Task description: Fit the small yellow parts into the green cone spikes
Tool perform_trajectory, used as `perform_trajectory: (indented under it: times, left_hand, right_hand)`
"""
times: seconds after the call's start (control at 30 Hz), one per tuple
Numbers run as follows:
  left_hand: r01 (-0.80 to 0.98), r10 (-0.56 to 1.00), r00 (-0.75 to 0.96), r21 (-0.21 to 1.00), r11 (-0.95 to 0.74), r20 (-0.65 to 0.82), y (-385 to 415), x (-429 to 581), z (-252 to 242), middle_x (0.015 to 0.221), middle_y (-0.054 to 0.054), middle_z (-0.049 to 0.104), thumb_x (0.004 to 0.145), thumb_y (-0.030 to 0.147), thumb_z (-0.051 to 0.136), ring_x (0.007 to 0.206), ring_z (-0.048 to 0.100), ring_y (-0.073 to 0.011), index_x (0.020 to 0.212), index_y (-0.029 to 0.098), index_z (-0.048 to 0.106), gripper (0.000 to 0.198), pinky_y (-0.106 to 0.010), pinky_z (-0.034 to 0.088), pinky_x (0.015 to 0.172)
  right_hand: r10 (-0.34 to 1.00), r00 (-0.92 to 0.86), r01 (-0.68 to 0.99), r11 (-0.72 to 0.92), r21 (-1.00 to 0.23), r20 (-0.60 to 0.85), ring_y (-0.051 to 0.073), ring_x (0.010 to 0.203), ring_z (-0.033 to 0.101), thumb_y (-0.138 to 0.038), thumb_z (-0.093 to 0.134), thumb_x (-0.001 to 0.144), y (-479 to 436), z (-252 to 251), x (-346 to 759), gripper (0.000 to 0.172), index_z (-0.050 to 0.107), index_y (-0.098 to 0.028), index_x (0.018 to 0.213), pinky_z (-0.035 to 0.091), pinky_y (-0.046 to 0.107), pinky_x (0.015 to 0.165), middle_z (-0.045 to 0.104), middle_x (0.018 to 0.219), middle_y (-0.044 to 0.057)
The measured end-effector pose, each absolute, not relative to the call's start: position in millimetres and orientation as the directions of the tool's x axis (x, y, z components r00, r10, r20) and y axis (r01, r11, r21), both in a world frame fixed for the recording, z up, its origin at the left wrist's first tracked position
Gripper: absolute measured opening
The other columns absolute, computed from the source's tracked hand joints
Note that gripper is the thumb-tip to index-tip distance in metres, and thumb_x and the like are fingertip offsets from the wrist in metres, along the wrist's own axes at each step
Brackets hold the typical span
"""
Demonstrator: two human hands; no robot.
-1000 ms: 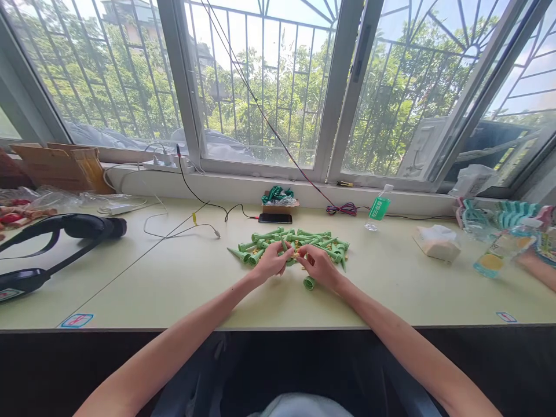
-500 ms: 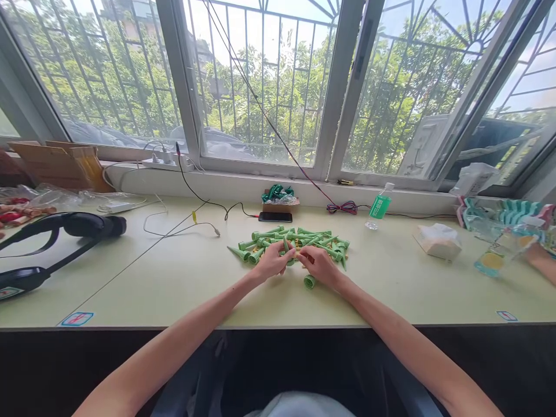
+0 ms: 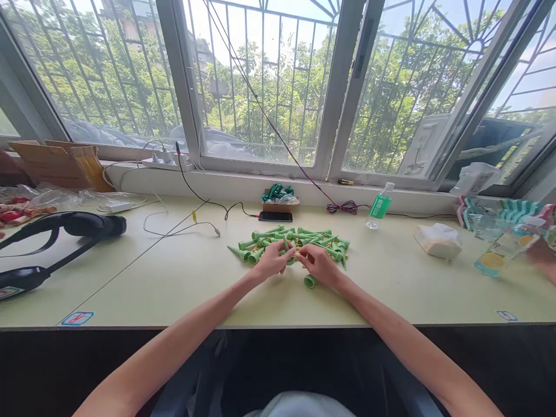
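My left hand [image 3: 273, 259] is closed around a green plastic cone-shaped piece [image 3: 285, 244], whose narrow part sticks up by the thumb. Close beside it, my right hand [image 3: 319, 262] pinches a small yellowish piece [image 3: 297, 253] at the fingertips, against the left hand's fingers; its exact shape is too small to make out. Behind both hands spreads a pile of green cone-shaped pieces [image 3: 264, 234], with small yellow bits among them. One more green piece [image 3: 309, 281] lies apart below my right hand, its round open end facing me.
A phone [image 3: 275, 216] and a small box of green items [image 3: 280, 200] are behind the pile. To the right stand a bottle [image 3: 379, 206], a tissue pack [image 3: 438, 240] and a clear jug [image 3: 492, 259], near another person's hand [image 3: 542, 255]. A black headset [image 3: 65, 229] lies left.
My hands stay almost exactly where they were, fingertips together. At the far right, the other person's hand has shifted and looks blurred.
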State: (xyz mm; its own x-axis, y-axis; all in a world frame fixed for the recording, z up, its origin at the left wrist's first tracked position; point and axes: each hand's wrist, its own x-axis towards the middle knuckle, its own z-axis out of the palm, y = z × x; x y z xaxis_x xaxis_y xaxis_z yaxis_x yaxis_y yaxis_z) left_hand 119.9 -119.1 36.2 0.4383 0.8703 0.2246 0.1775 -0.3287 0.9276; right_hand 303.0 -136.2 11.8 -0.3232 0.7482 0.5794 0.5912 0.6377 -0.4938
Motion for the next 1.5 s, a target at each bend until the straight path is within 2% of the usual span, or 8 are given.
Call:
perform_trajectory:
  times: [0.23,0.47,0.67,0.93,1.2,1.5]
  left_hand:
    - [0.176,0.873,0.437,0.931,-0.319,0.216,-120.5,120.0,37.5,0.048,0.008,0.045,0.086,0.041,0.059,0.032,0.043,-0.0055,0.078,0.017,0.052,0.026,-0.016,0.033,0.034]
    - [0.173,0.868,0.441,0.927,-0.332,0.228,-117.4,119.7,33.9,0.050,0.008,0.047,0.086,0.043,0.057,0.032,0.044,-0.0055,0.080,0.017,0.053,0.026,-0.016,0.033,0.033]
    - [0.193,0.865,0.447,0.919,-0.343,0.229,-117.4,119.4,33.4,0.050,0.008,0.046,0.087,0.043,0.055,0.033,0.045,-0.0061,0.081,0.018,0.052,0.026,-0.016,0.035,0.034]
    - [0.212,0.861,0.453,0.909,-0.358,0.233,-118.5,119.7,34.6,0.056,0.006,0.048,0.085,0.046,0.056,0.035,0.046,-0.0059,0.079,0.017,0.052,0.030,-0.017,0.036,0.035]
    - [0.226,0.867,0.445,0.909,-0.351,0.224,-117.9,119.3,33.7,0.059,0.006,0.049,0.085,0.047,0.054,0.036,0.046,-0.0063,0.081,0.017,0.052,0.031,-0.018,0.036,0.035]
    - [0.234,0.856,0.456,0.895,-0.379,0.244,-117.4,119.2,32.2,0.059,0.005,0.048,0.086,0.046,0.054,0.036,0.047,-0.0065,0.080,0.017,0.051,0.029,-0.018,0.037,0.036]
  right_hand:
    - [0.754,-0.314,0.610,0.626,-0.486,0.577,0.014,0.057,0.055,-0.037,0.048,0.095,-135.2,11.0,303.5,0.028,0.059,-0.019,0.077,0.040,0.025,0.056,0.057,0.062,0.000]
    - [0.763,-0.307,0.584,0.623,-0.521,0.568,0.012,0.052,0.051,-0.037,0.052,0.093,-140.0,15.4,302.3,0.019,0.059,-0.020,0.093,0.041,0.024,0.055,0.062,0.069,0.000]
    - [0.746,-0.339,0.585,0.644,-0.493,0.573,0.011,0.053,0.049,-0.034,0.052,0.093,-138.4,12.7,302.9,0.016,0.057,-0.019,0.088,0.039,0.023,0.055,0.060,0.069,-0.001]
    - [0.756,-0.343,0.612,0.631,-0.478,0.558,0.012,0.053,0.048,-0.037,0.047,0.096,-133.8,9.2,303.6,0.028,0.057,-0.018,0.078,0.037,0.023,0.056,0.059,0.061,-0.001]
    - [0.777,-0.335,0.597,0.612,-0.518,0.533,0.012,0.052,0.051,-0.040,0.048,0.095,-134.8,10.0,303.9,0.024,0.057,-0.019,0.090,0.038,0.023,0.055,0.062,0.065,-0.001]
    - [0.769,-0.354,0.596,0.624,-0.505,0.532,0.012,0.053,0.048,-0.038,0.045,0.097,-132.5,8.9,304.3,0.029,0.057,-0.018,0.080,0.036,0.023,0.056,0.059,0.062,-0.001]
